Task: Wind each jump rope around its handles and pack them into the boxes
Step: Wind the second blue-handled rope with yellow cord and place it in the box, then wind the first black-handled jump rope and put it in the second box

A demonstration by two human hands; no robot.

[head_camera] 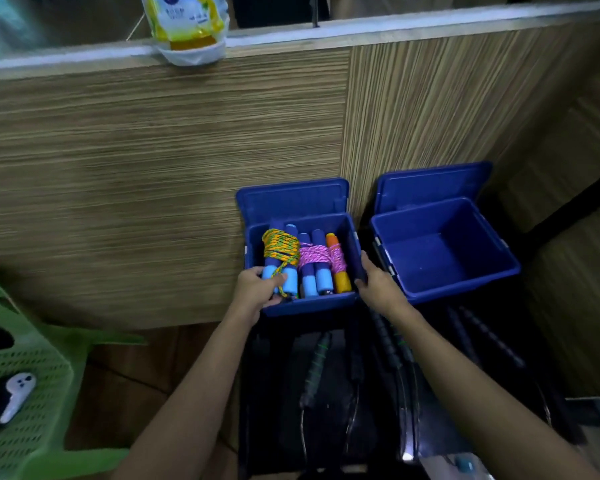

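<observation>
Hands (257, 285) at rope-filled left box (309, 304).

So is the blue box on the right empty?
Empty: the right blue plastic box shows only its bare floor, lid open behind it.

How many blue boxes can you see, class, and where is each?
2. One blue box sits left, holding wound jump ropes, between both hands. The other blue box sits right, apparently empty.
</observation>
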